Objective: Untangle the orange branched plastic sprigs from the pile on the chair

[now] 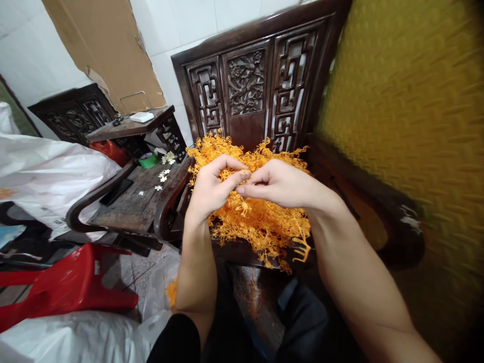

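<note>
A large heap of orange plastic flower-like pieces on branching stems (260, 227) lies on the seat of a dark carved wooden chair (247, 126). Over the middle of this heap, my left hand (217, 184) and my right hand (278, 182) meet, fingertips close together. Both are closed in a pinch. Some orange shows at the fingertips, and a small orange flower-like piece (244, 205) is just below them. Exactly what the fingers grip is mostly hidden. An orange comb-like sprue (302, 249) hangs at the heap's front right edge.
To the left, a wooden side seat (124, 212) bears green tape (148, 160), a dark phone (116, 192) and several pale flower pieces (163, 176). A red plastic stool (71, 282) and white sacks (53, 176) stand further left. Yellow textured material (408, 101) rises at right.
</note>
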Tool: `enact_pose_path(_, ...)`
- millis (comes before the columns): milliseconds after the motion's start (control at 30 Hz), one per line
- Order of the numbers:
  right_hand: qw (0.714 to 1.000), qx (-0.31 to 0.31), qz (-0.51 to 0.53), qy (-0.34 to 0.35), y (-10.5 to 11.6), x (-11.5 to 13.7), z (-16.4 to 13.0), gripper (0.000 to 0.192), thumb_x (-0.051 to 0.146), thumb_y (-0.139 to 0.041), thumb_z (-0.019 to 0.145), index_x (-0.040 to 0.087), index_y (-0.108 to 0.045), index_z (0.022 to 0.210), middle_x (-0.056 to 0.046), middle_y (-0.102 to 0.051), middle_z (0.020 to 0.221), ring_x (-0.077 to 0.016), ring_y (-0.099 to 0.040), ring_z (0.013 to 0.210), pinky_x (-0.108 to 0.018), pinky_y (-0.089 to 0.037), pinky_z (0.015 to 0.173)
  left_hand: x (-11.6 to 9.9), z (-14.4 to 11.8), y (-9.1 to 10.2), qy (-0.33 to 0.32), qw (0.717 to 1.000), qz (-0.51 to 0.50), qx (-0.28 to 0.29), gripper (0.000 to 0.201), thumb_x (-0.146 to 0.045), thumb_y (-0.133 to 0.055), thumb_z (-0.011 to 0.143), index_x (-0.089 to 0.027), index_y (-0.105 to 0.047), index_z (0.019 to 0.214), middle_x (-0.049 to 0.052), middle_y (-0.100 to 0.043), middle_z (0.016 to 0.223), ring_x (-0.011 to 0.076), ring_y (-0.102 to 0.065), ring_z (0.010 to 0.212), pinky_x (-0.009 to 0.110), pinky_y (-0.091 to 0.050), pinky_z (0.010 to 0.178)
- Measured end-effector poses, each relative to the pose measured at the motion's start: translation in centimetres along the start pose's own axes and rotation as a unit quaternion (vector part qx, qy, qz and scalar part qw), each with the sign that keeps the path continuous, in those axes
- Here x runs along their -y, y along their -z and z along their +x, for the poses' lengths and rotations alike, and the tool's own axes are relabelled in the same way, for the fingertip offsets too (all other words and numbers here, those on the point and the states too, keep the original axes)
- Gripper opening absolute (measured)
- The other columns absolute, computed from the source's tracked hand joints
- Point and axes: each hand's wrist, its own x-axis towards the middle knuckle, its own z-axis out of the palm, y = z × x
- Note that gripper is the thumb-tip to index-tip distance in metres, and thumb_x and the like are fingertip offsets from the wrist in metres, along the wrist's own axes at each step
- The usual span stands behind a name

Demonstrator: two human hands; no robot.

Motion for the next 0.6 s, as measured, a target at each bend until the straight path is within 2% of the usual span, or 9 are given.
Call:
enact_pose_path(133, 0.999, 0.013, 0.036, 0.019, 0.3, 0.0, -0.1, 0.043, 0.035, -0.068, 0.089, 0.017, -0.054, 0.053, 0.005, -0.029, 0.052, -0.0052, -0.023, 0.048, -0.027, -0.015, 0.047, 1.0, -0.1, -0.7, 0.038, 0.995, -0.092, 0.007, 0.026, -0.045, -0.084, 0.086, -0.02, -0.074, 0.089, 0.003, -0.075, 0.09, 0.0138, -0.065, 0.074, 0.028, -0.054, 0.068)
enact_pose_path(233, 0.998, 0.001, 0.055, 0.017, 0.7, -0.1, -0.3, 0.034, 0.03, -0.067, 0.087, 0.017, -0.063, 0.056, 0.005, -0.035, 0.049, -0.0058, -0.025, 0.047, -0.027, -0.016, 0.047, 2.0, 0.4, -1.4, 0.072, 0.982, -0.173, 0.001, 0.032, -0.049, -0.085, 0.084, -0.021, -0.072, 0.089, 0.001, -0.07, 0.083, 0.0096, -0.057, 0.061, 0.025, -0.047, 0.055)
enact_pose_path(300, 0.996, 0.045, 0.072, 0.017, 1.0, 0.1, -0.7, 0.03, 0.029, -0.069, 0.085, 0.017, -0.067, 0.057, 0.005, -0.04, 0.048, -0.0062, -0.027, 0.047, -0.027, -0.018, 0.046, 3.0, 0.9, -1.3, 0.083, 0.969, -0.223, -0.06, 0.035, -0.049, -0.088, 0.081, -0.021, -0.068, 0.087, -0.002, -0.064, 0.075, 0.0067, -0.049, 0.054, 0.023, -0.039, 0.048)
enact_pose_path(400, 0.985, 0.144, 0.089, 0.027, 1.4, 0.5, -1.7, 0.042, 0.037, -0.073, 0.087, 0.018, -0.059, 0.053, 0.005, -0.037, 0.049, -0.0061, -0.027, 0.048, -0.027, -0.019, 0.046, 4.3, 1.6, 0.2, 0.082, 0.94, -0.269, -0.195, 0.045, -0.05, -0.093, 0.073, -0.022, -0.059, 0.081, -0.005, -0.053, 0.07, 0.0036, -0.036, 0.049, 0.021, -0.024, 0.042)
enact_pose_path(433, 0.985, 0.145, 0.092, 0.028, 1.5, 0.6, -1.9, 0.045, 0.042, -0.074, 0.088, 0.018, -0.058, 0.054, 0.005, -0.037, 0.05, -0.0061, -0.026, 0.048, -0.027, -0.019, 0.046, 4.5, 1.6, 0.8, 0.088, 0.935, -0.275, -0.206, 0.047, -0.051, -0.093, 0.073, -0.022, -0.057, 0.081, -0.005, -0.053, 0.071, 0.0032, -0.034, 0.049, 0.021, -0.021, 0.041)
enact_pose_path(533, 0.992, 0.059, 0.103, 0.03, 1.6, 0.8, -2.2, 0.049, 0.054, -0.078, 0.087, 0.018, -0.061, 0.057, 0.004, -0.037, 0.052, -0.0065, -0.027, 0.05, -0.028, -0.019, 0.047, 3.7, 1.2, 1.7, 0.114, 0.937, -0.294, -0.151, 0.046, -0.053, -0.089, 0.079, -0.022, -0.056, 0.084, -0.002, -0.06, 0.081, 0.0028, -0.035, 0.051, 0.021, -0.02, 0.039)
enact_pose_path(600, 0.994, 0.005, 0.107, 0.033, 1.5, 0.9, -2.0, 0.056, 0.059, -0.081, 0.083, 0.018, -0.056, 0.054, 0.004, -0.034, 0.051, -0.0063, -0.026, 0.05, -0.029, -0.017, 0.048, 2.4, 0.7, 1.6, 0.119, 0.931, -0.326, -0.111, 0.043, -0.052, -0.087, 0.082, -0.021, -0.057, 0.085, 0.001, -0.066, 0.089, 0.0027, -0.038, 0.052, 0.019, -0.022, 0.039)
